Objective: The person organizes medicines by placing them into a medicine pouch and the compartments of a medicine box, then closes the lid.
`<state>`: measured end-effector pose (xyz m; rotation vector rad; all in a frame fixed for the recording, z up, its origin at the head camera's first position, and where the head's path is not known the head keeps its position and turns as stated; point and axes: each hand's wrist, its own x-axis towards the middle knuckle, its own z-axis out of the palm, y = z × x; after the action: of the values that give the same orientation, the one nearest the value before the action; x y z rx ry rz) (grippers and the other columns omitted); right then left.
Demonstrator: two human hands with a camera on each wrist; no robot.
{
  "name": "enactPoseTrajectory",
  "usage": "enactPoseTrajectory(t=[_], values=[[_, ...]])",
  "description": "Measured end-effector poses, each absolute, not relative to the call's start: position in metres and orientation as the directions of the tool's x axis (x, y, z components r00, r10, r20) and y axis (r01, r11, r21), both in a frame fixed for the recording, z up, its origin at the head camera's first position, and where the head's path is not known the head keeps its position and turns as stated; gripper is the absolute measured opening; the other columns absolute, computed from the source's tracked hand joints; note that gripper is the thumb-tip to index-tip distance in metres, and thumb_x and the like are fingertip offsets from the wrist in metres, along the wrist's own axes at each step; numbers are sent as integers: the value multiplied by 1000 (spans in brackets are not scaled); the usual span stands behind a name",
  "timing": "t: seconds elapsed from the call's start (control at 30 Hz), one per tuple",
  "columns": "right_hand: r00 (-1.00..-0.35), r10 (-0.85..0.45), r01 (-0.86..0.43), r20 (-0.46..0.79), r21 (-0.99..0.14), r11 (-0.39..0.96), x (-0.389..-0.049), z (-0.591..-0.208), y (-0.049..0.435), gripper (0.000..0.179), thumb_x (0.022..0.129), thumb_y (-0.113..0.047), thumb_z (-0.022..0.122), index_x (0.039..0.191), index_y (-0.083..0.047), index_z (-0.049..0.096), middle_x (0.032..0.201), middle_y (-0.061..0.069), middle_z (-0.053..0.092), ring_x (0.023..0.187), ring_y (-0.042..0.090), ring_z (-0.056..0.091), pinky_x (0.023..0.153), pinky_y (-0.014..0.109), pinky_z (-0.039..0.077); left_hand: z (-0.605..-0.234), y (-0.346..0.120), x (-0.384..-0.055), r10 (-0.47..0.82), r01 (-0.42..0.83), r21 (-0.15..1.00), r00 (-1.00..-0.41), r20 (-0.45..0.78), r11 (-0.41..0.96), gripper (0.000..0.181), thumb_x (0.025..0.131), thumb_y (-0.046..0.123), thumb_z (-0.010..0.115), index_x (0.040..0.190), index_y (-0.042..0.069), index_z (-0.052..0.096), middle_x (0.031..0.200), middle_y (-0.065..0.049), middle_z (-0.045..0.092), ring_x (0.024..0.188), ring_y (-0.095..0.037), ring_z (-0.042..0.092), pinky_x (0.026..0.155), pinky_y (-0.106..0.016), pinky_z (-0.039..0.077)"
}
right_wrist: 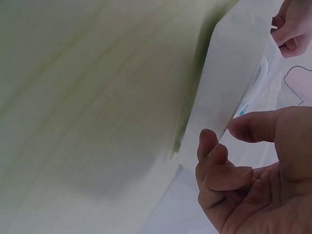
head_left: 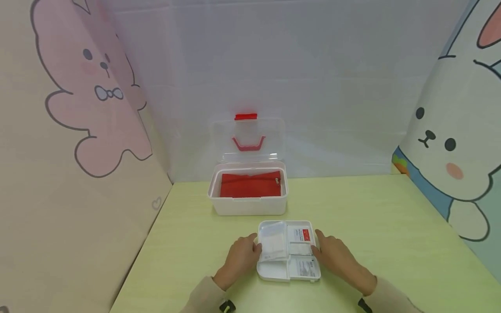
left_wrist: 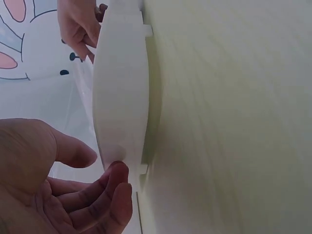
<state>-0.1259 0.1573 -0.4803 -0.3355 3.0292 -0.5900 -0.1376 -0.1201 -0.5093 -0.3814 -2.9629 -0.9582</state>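
A white compartment tray (head_left: 274, 271) lies near the front of the table, with a transparent-wrapped packet (head_left: 273, 241) sloping across its left side. White printed packets (head_left: 307, 267) sit in its right compartments, one with a red label. My left hand (head_left: 241, 256) holds the tray's left edge, fingers curled against the side wall in the left wrist view. At the opposite edge, my right hand (head_left: 338, 258) grips the tray. The right wrist view has that thumb (right_wrist: 256, 126) at the rim and the fingers bent against the outer wall.
Behind the tray stands a white box (head_left: 250, 206) with its clear lid (head_left: 270, 134) raised, showing a red handle and latch. A red zippered pouch (head_left: 250, 186) lies inside. A pale curtain (head_left: 332, 95) hangs behind the yellow-green table (head_left: 364, 213); cartoon-printed panels flank both sides.
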Motion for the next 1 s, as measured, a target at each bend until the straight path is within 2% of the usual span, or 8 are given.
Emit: enactPoseTrajectory(t=[0.23,0.3,0.4,0.5,0.57,0.7,0.87,1.0], values=[[-967,-249,-252,53,-357,900,-124,-489,153,49,90,-7,64,130,15,49,70,14,63,55,14,45,48,25,35,-514,-117,-135,250,243,572,-966,68,783,39,92,12,59,127,-6,60,58,7,49,46,-3,34,42,-20,28],[-965,-253,-263,75,-355,897,-124,-491,153,47,89,-6,64,129,16,50,70,14,63,55,14,45,47,25,35,-515,-116,-135,252,245,569,-965,68,785,37,92,12,59,125,-5,60,57,7,47,46,-3,33,42,-21,27],[-964,-249,-264,90,-369,891,-123,-493,152,46,89,-4,64,128,16,50,69,14,62,54,13,45,46,24,34,-515,-116,-135,259,262,561,-962,87,785,21,90,9,59,108,-2,64,57,8,40,48,-4,31,42,-21,25],[-965,-243,-262,98,-384,885,-123,-494,152,45,89,-3,64,127,15,51,68,14,62,54,13,44,46,23,33,-516,-116,-134,267,288,551,-956,119,783,2,88,6,59,90,6,59,57,8,37,50,-5,30,43,-22,24],[-966,-239,-258,96,-389,884,-123,-494,151,44,89,-3,64,127,15,52,68,13,62,53,12,44,46,23,33,-516,-116,-134,270,298,546,-954,132,783,4,87,5,58,86,9,56,58,8,39,51,-5,31,44,-21,25],[-967,-235,-253,95,-408,877,-123,-490,150,42,89,-3,63,127,14,53,69,13,63,53,12,44,45,22,32,-513,-117,-132,261,284,578,-957,126,765,7,85,4,55,89,6,60,57,7,41,48,-3,33,42,-18,26],[-971,-222,-241,93,-437,867,-122,-482,146,42,90,-3,63,127,14,55,70,12,63,52,11,43,45,20,31,-502,-119,-128,235,258,630,-964,123,733,36,83,2,54,115,-10,63,54,8,37,43,-1,31,39,-14,24],[-975,-204,-220,84,-469,855,-120,-473,142,43,90,-4,61,129,13,54,61,3,54,50,9,41,44,19,31,-492,-122,-125,216,257,635,-966,143,729,45,82,2,55,125,-10,60,54,10,34,45,-1,30,41,-15,24]])
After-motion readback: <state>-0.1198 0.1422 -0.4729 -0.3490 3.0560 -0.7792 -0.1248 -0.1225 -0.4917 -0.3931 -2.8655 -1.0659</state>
